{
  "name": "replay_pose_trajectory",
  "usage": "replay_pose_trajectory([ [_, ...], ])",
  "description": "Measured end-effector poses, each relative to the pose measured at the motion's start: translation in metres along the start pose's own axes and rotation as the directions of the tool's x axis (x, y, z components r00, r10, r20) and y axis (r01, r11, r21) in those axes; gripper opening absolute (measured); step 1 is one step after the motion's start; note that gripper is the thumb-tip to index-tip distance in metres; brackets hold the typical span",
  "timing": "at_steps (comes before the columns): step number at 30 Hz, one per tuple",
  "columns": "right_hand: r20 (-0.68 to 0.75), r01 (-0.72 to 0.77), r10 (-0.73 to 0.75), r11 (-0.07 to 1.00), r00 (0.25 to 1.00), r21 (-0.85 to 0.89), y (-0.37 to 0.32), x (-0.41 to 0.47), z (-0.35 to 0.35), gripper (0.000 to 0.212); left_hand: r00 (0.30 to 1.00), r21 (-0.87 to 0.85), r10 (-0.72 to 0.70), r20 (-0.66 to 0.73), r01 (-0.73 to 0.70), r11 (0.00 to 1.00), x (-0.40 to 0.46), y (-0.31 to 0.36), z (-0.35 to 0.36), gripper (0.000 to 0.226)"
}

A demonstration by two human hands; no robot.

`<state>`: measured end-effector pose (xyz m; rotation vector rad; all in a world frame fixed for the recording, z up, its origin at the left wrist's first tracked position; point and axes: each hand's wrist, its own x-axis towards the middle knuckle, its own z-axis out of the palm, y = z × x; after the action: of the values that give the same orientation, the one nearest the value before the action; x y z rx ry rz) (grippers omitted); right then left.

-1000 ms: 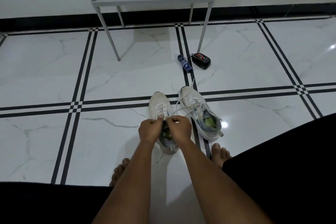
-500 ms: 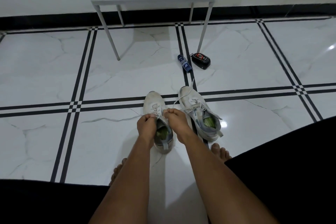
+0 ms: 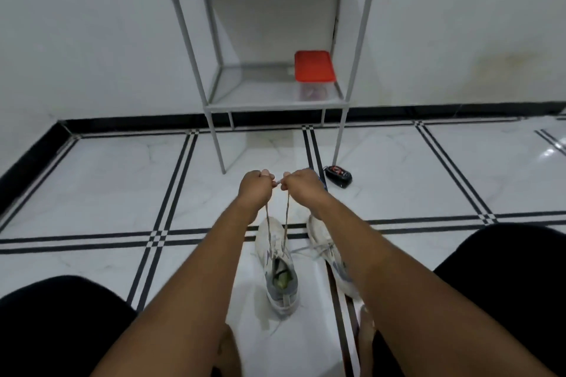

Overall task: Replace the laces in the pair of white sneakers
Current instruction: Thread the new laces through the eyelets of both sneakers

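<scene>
Left hand (image 3: 254,185) and right hand (image 3: 299,184): we pinch one lace (image 3: 286,217) end in each, both raised above the left shoe (image 3: 277,266), strands taut. Right shoe (image 3: 332,257): on the floor (image 3: 92,193) beside it, loosely laced. Risk, as we judge it: an uneven pull could slip one end back through an eyelet or drag the shoe over.
</scene>
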<state>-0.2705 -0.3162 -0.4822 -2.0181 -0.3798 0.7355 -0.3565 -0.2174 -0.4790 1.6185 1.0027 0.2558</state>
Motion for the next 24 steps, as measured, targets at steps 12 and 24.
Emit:
replay_pose_trajectory([
  [12, 0.181, 0.059, -0.039, 0.992, 0.983, -0.11, -0.049, -0.031, -0.042, 0.036, 0.978, 0.079, 0.185, 0.095, -0.193, 0.978, -0.024, 0.072, -0.04, 0.026],
  [24, -0.046, 0.227, -0.223, 0.937, 0.974, 0.264, -0.054, -0.035, -0.037, 0.018, 0.959, -0.025, 0.284, -0.011, -0.284, 0.959, -0.021, 0.073, -0.044, 0.014],
])
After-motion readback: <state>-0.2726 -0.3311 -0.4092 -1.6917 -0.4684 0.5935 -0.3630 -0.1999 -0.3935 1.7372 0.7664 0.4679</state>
